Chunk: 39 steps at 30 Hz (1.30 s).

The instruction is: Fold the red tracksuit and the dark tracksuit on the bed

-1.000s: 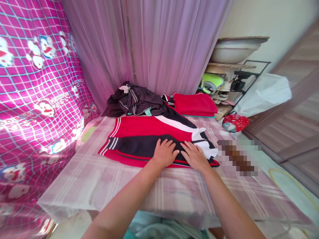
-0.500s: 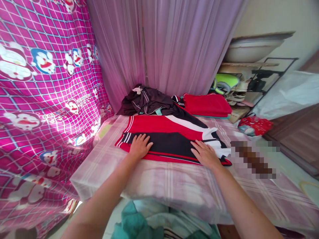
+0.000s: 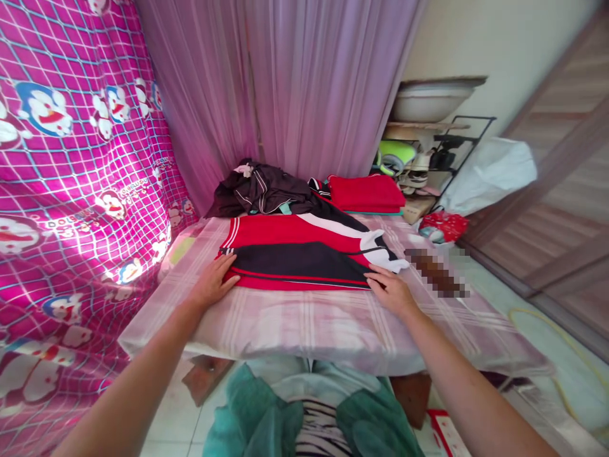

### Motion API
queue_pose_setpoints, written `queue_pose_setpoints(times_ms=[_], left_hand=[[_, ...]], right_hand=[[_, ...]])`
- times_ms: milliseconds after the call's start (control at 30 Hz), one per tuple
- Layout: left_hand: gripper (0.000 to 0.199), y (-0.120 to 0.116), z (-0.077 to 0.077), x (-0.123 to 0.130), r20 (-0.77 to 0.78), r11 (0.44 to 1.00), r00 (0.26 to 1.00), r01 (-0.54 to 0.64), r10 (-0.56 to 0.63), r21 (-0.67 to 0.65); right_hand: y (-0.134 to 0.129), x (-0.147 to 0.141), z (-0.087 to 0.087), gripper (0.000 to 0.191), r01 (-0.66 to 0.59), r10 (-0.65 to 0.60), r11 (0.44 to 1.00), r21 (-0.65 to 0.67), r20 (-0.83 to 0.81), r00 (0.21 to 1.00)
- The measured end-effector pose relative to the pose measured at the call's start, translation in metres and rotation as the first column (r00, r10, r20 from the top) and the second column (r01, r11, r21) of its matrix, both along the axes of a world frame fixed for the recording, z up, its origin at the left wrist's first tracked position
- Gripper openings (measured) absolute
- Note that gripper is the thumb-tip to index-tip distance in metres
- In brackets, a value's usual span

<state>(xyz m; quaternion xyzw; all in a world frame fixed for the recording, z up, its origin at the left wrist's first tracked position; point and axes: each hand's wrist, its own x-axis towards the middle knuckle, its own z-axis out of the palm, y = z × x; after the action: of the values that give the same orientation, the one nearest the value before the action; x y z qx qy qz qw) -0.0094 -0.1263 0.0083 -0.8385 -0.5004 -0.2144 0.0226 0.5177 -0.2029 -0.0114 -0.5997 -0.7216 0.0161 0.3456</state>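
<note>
One magenta cloth curtain (image 3: 95, 209) with pale lattice and cartoon figures, at 9 o'clock in the view, cut off by the left edge

One bare left hand (image 3: 214, 282), at 8 o'clock, laid on the striped end of one folded red, black and white fabric garment (image 3: 295, 259); fingers extended and unclenched, gripping nothing that shows

One heap of dark clothing (image 3: 273, 190) with white piping, at 10 o'clock, pieces too tangled to count

The garment itself, flat on one table (image 3: 304, 330) under a mauve-and-white plaid cover, just off centre towards 6 o'clock, inner layers hidden

One stack of folded red cloth (image 3: 366, 192), at 2 o'clock, a teal edge below, number of pieces unclear

One bare right hand (image 3: 391, 291), at 4 o'clock, fingertips on the garment's right end; whether they pinch the cloth cannot be told

One white round basin (image 3: 431, 105), at 2 o'clock, under a flat cover, contents hidden

One pixelated brown patch (image 3: 436, 274), between 3 and 4 o'clock, unreadable

One red spotted plastic bag (image 3: 445, 225), at 3 o'clock, contents hard to make out

One red-and-white box (image 3: 450, 431), between 4 and 5 o'clock, cut off below

One white plastic bag (image 3: 490, 174), between 2 and 3 o'clock, contents hidden
</note>
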Motion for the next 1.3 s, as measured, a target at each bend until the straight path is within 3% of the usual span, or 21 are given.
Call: queue_pose_setpoints(times_ms=[100, 200, 400, 500, 633, 733, 867, 1033, 1133, 1233, 1300], left_hand=[[0.078, -0.003, 0.005, -0.016, -0.047, 0.998, 0.998, 0.035, -0.037, -0.045], [0.071, -0.003, 0.014, -0.029, -0.113, 0.994, 0.992, 0.054, -0.064, -0.093], [0.048, 0.006, 0.031, -0.026, -0.324, 0.991, 0.945, 0.001, -0.044, -0.132], [0.049, 0.005, 0.041, -0.016, -0.398, 0.99, 0.917, -0.047, -0.011, -0.136], [0.052, 0.001, 0.053, -0.016, -0.463, 0.99, 0.886, -0.029, -0.038, -0.138], [0.05, -0.006, 0.054, -0.026, -0.469, 0.992, 0.881, 0.01, -0.068, -0.125], [0.049, -0.019, 0.045, -0.034, -0.436, 0.987, 0.895, 0.032, -0.097, -0.155], [0.049, -0.022, 0.056, -0.028, -0.398, 0.983, 0.907, 0.079, -0.14, -0.165], [0.052, -0.014, 0.074, -0.017, -0.377, 0.985, 0.921, 0.044, -0.103, -0.164], [0.057, 0.0, 0.085, 0.002, -0.343, 0.988, 0.939, -0.026, -0.028, -0.151], [0.057, 0.011, 0.085, 0.017, -0.345, 0.986, 0.939, -0.058, 0.002, -0.154]], right_hand=[[-0.008, 0.014, 0.001, 0.036, -0.078, 0.076, 0.994, -0.07, -0.029, 0.997], [-0.014, 0.021, 0.005, 0.044, -0.089, 0.09, 0.99, -0.108, 0.009, 0.996], [-0.012, 0.014, 0.02, 0.037, -0.069, 0.104, 0.991, -0.113, 0.339, 0.935], [-0.009, 0.01, 0.03, 0.039, -0.004, 0.071, 0.991, -0.134, 0.498, 0.865], [-0.011, 0.011, 0.047, 0.034, 0.015, 0.061, 0.992, -0.124, 0.585, 0.809], [-0.019, 0.012, 0.053, 0.031, -0.025, 0.084, 0.994, -0.107, 0.596, 0.799], [-0.033, 0.01, 0.05, 0.033, -0.082, 0.171, 0.98, -0.18, 0.562, 0.809], [-0.033, 0.019, 0.054, 0.039, -0.173, 0.284, 0.929, -0.327, 0.333, 0.899], [-0.024, 0.022, 0.066, 0.037, -0.079, 0.176, 0.932, -0.353, 0.25, 0.952], [-0.016, 0.015, 0.075, 0.036, 0.126, -0.007, 0.934, -0.335, 0.333, 0.943], [-0.014, 0.008, 0.078, 0.035, 0.181, -0.032, 0.919, -0.349, 0.394, 0.919]])
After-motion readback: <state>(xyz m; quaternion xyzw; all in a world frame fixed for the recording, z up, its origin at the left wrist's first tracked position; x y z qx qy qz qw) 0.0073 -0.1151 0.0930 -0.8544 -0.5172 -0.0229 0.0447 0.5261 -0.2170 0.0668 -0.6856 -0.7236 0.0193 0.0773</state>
